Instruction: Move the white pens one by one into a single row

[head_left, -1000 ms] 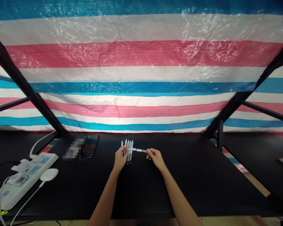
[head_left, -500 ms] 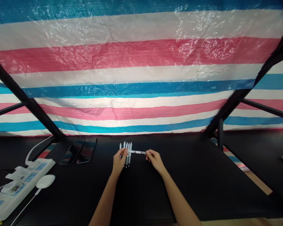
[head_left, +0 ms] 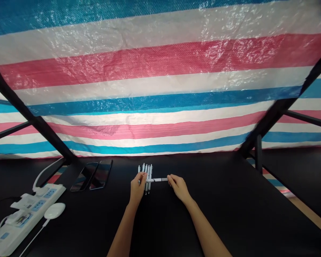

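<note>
Between my two hands a white pen (head_left: 158,180) with a grey end lies level, pointing sideways. My left hand (head_left: 138,186) is closed on its left end. My right hand (head_left: 178,185) pinches the grey end between thumb and fingers. Several more white and grey pens (head_left: 149,171) lie side by side on the black table (head_left: 160,221), their length running away from me. The held pen crosses over this row, and my left hand covers part of the leftmost ones.
Two dark phones (head_left: 101,174) lie left of the pens. A white power strip (head_left: 29,214) with plugs and cables stands at the far left, beside a round white charger (head_left: 55,210). Black metal struts (head_left: 53,137) slant up on both sides before a striped tarp (head_left: 149,132).
The whole view has shifted and tilted slightly. Both hands still hold the pen across the row, with only small changes in their position.
</note>
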A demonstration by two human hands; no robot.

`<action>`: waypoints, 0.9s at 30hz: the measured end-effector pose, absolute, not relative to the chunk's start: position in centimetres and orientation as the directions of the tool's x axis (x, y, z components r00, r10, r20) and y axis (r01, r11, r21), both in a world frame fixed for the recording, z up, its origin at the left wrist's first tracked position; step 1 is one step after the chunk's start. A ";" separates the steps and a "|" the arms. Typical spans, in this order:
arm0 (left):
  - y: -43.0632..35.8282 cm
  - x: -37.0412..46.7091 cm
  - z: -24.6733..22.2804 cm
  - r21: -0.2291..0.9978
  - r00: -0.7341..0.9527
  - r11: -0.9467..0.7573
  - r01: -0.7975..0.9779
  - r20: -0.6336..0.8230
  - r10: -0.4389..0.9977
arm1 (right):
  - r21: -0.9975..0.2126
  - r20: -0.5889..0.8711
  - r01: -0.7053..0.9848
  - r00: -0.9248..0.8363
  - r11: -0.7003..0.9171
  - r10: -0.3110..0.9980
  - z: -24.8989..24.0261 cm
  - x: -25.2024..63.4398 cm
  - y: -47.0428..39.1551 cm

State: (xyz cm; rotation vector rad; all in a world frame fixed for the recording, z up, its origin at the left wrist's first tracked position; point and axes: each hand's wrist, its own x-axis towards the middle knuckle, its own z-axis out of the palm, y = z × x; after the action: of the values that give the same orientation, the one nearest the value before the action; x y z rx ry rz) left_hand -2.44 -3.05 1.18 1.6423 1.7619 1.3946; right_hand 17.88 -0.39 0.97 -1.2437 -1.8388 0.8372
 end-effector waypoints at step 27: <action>-3.2 -2.0 1.7 0.886 -0.255 -0.201 0.417 0.326 0.910 | -0.856 0.189 0.426 -0.266 0.292 0.945 0.6 17.6 0.0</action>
State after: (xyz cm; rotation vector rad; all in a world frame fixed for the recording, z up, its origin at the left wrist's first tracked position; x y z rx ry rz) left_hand -2.04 -3.20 1.70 1.5513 1.6155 1.4582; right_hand 17.57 0.00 0.61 -1.2329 -1.8323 0.9019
